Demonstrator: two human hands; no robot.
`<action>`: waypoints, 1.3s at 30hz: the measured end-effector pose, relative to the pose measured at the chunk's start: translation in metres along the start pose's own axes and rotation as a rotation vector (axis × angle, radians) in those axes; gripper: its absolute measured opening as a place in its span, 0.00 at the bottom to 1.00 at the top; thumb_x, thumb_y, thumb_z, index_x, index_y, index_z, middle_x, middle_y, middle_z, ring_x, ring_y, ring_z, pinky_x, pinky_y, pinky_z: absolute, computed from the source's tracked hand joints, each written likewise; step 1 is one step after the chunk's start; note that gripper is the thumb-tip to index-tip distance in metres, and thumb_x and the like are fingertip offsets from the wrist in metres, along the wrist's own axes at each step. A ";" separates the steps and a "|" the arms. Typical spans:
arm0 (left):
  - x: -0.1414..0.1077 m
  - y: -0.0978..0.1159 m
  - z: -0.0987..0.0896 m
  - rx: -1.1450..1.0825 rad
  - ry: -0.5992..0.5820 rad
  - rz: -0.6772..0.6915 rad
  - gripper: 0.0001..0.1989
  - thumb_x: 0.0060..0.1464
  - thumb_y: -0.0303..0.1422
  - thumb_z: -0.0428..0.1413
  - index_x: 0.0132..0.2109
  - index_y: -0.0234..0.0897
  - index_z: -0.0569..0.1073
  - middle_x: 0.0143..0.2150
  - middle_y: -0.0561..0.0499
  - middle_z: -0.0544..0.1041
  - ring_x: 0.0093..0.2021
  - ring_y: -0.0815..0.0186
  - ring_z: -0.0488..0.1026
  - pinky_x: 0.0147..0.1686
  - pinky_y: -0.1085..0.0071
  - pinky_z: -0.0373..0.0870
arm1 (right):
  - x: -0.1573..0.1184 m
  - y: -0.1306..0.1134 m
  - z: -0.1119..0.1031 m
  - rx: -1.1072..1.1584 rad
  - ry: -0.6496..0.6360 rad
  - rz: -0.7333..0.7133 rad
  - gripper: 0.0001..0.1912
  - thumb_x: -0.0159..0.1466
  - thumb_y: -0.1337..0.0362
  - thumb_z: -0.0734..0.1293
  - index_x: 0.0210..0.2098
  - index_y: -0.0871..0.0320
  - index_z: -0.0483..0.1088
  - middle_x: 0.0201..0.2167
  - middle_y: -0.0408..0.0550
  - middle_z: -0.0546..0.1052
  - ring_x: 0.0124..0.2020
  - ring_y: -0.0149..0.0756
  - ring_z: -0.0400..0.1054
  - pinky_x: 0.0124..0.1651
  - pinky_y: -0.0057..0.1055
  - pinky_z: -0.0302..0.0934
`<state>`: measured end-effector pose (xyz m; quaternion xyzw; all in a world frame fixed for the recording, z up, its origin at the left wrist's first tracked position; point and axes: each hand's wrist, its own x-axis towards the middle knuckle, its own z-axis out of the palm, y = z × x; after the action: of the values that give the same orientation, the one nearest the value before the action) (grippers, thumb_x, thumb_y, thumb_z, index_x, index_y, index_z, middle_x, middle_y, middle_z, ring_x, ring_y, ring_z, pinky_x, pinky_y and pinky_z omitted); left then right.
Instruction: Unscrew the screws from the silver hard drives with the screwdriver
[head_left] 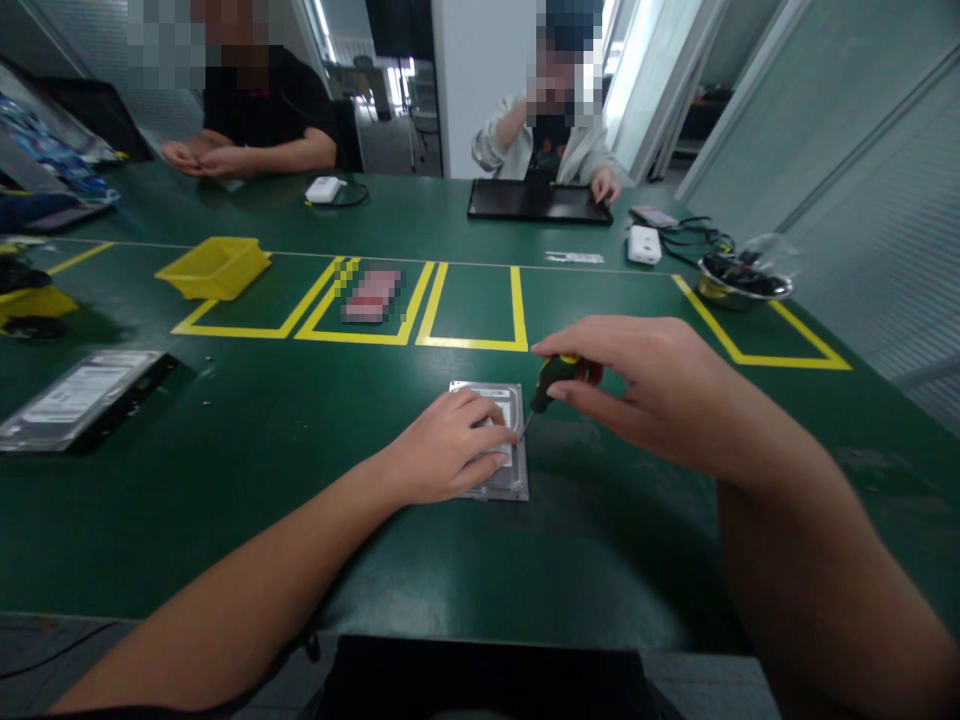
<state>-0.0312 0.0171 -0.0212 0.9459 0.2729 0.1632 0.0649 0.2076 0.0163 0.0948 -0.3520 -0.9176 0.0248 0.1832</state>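
A silver hard drive (516,483) with a white label lies on the green table (300,540) in front of me. My left hand (454,445) rests on top of it, fingers apart and lying across the label. My right hand (630,375) is closed around the dark green and yellow handle of a screwdriver (553,380). The screwdriver leans, its thin shaft pointing down and left to the drive's right edge, beside my left fingertips. Whether its tip sits in a screw is too small to tell.
A second hard drive (82,400) lies at the left, with tiny pieces (207,402) near it. Farther back are a yellow bin (214,268), a pink item (373,296) and a metal bowl (746,285). Two people sit across, one touching a black panel (536,202).
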 end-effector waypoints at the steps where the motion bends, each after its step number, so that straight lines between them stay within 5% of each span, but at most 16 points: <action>1: 0.000 0.000 0.000 0.000 0.000 0.000 0.15 0.65 0.39 0.49 0.53 0.40 0.74 0.48 0.45 0.72 0.48 0.56 0.66 0.48 0.58 0.62 | 0.000 0.000 0.000 -0.002 -0.002 0.002 0.13 0.66 0.63 0.65 0.48 0.59 0.73 0.40 0.49 0.78 0.36 0.36 0.71 0.41 0.32 0.61; 30: 0.000 0.000 0.000 -0.010 0.006 -0.002 0.15 0.66 0.39 0.48 0.53 0.40 0.74 0.48 0.45 0.72 0.48 0.57 0.66 0.49 0.57 0.63 | 0.001 -0.001 -0.001 0.030 -0.027 -0.010 0.15 0.66 0.65 0.63 0.51 0.59 0.73 0.45 0.52 0.78 0.45 0.40 0.71 0.47 0.34 0.63; 39: -0.001 -0.001 0.002 -0.005 -0.005 -0.001 0.16 0.66 0.39 0.48 0.53 0.40 0.74 0.49 0.45 0.72 0.48 0.56 0.66 0.48 0.57 0.62 | -0.002 -0.002 -0.007 -0.002 0.060 0.001 0.14 0.65 0.63 0.64 0.47 0.60 0.74 0.40 0.49 0.78 0.37 0.36 0.71 0.41 0.32 0.62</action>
<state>-0.0317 0.0176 -0.0237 0.9460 0.2726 0.1616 0.0680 0.2104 0.0131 0.1008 -0.3533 -0.9115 0.0133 0.2104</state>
